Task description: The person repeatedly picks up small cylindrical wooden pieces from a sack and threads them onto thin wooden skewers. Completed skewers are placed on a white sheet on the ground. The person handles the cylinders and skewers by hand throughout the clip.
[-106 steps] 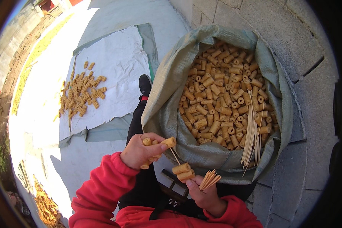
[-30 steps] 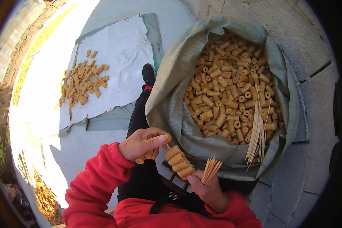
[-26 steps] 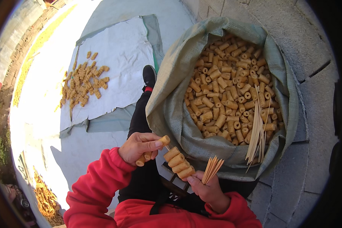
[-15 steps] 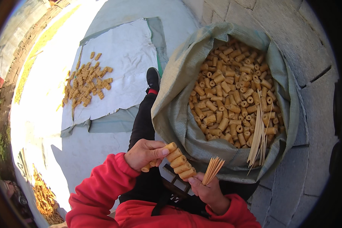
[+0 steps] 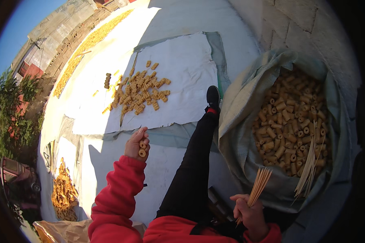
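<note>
- Lying at the near left is one heap of yellow-brown pieces (image 5: pixel 65 194), too jumbled to count.
- Farther off, one dark skewered stack (image 5: pixel 107 80) shows; whether airborne or resting, I cannot tell. If airborne, it could land badly and bounce off the one white sheet (image 5: pixel 190 60).
- The left hand (image 5: pixel 137 143) has its fingers curled round small tubes (image 5: pixel 142 152), two ends visible; a slackened curl might drop them.
- Just beyond, dozens of skewered stacks (image 5: pixel 140 93) lie piled on the sheet, two set apart at the far side.
- To the right, the right hand (image 5: pixel 250 212) grips one bunch of skewers (image 5: pixel 260 184), over ten, fingers wrapped tight; a careless turn could prick skin or spill some.
- At far right, one sack (image 5: pixel 239 101) holds countless loose tubes (image 5: pixel 288 129); several spare sticks (image 5: pixel 310 166) lean there and could slide off if bumped.
</note>
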`<state>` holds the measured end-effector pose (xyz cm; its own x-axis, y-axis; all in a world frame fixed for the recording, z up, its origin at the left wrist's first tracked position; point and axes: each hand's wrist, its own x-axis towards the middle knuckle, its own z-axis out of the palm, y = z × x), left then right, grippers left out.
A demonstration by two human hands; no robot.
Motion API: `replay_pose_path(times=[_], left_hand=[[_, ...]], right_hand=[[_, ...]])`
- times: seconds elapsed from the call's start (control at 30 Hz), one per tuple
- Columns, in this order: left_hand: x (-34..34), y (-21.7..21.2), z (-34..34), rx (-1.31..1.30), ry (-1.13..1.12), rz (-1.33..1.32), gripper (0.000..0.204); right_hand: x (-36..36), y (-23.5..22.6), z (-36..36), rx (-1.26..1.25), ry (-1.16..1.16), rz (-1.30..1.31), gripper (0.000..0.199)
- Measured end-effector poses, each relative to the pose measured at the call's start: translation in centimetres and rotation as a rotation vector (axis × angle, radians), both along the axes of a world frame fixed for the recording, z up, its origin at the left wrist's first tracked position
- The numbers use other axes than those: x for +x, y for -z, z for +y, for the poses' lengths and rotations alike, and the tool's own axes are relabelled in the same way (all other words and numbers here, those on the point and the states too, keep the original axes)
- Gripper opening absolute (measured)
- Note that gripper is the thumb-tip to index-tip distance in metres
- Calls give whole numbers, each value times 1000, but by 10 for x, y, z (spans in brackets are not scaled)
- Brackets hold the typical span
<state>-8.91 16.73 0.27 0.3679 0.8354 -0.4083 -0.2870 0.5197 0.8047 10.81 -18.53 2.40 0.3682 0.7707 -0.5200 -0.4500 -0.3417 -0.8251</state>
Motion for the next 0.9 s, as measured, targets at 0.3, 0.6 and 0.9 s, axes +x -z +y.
replay_pose_path(times=[0.3,0.6,0.9], left_hand=[[100,-19,-182,47,1063,43,22],[106,-19,-182,-10,1211,88,20],[78,-11,-181,-133,1270,373,24]], right_hand=[[2,-7,4,-187,-407,111,35],[6,-26,7,-238,-341,285,38],[-27,-6,1,-374,-363,269,38]])
